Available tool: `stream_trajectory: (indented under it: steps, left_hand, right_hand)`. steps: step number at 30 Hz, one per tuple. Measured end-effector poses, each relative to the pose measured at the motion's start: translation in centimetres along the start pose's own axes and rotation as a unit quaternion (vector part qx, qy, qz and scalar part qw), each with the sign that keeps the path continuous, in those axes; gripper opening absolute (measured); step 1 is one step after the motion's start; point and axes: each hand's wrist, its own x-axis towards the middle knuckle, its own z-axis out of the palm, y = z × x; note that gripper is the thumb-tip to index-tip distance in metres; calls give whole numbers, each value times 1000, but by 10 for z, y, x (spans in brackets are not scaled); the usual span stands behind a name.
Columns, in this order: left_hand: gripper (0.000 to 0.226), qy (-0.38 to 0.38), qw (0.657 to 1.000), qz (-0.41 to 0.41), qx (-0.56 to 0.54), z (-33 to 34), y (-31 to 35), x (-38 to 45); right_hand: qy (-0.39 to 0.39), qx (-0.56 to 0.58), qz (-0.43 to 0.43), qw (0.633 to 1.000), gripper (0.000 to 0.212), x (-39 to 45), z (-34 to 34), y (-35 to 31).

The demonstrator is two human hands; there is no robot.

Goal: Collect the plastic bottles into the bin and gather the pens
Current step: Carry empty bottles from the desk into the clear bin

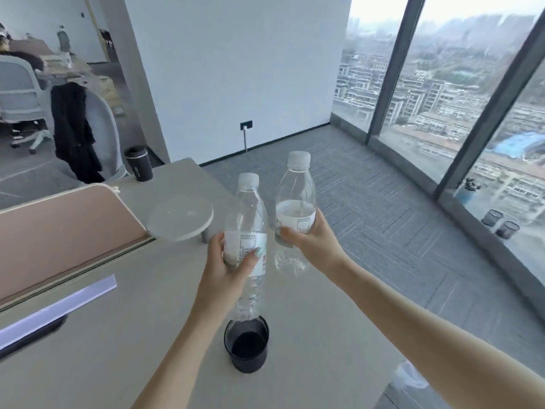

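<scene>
— What did you have in hand just then?

— A clear plastic bottle in each. My left hand point(228, 258) was wrapped round the labelled middle of the nearer bottle point(246, 231), and my right hand point(312, 240) gripped the farther bottle point(296, 202) low on its label. Both were lifted off the desk point(309, 335), side by side and nearly touching.

— Which way did they point?

— White caps up, long axes close to vertical, each tipped slightly away from me. The nearer one's base hung just over the small dark cup point(247, 345) on the desk.

— What worried you?

— That cup looked too narrow and light for bottles; I judged a base catching its rim could knock it over. Thin, nearly empty bottles also buckle and slip if squeezed. And I could see no bin for certain, nor any pens.
</scene>
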Motion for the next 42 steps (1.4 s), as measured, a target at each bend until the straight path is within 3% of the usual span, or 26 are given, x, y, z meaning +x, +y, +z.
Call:
stream_trajectory:
  steps: [3,7,12,18,24,29,35,42]
  left_hand:
    - [45,-26,999,24,-13,56,27,-9]
    - [40,-69,996,61,0,137,58,-29]
    - [31,-107,991,79,-4,227,81,-62]
    - [33,-159,983,94,10,311,93,-109]
    - [38,-191,976,100,22,368,99,-123]
    - [37,-210,971,112,32,410,100,-121]
    - [37,-231,965,112,53,454,85,-98]
    - [55,-251,963,61,77,497,47,-31]
  right_hand:
    - [73,6,16,997,22,-25,-68,-1]
    - [167,14,37,985,38,-66,-165,6]
    - [223,-8,16,975,20,-128,-269,4]
    - [309,-4,27,951,29,-192,-363,16]
    - [358,-4,40,933,29,-246,-421,34]
    - [404,9,81,911,48,-265,-456,55]
    - [405,-11,103,908,19,-255,-484,74]
    - [423,-6,152,893,26,-202,-507,124]
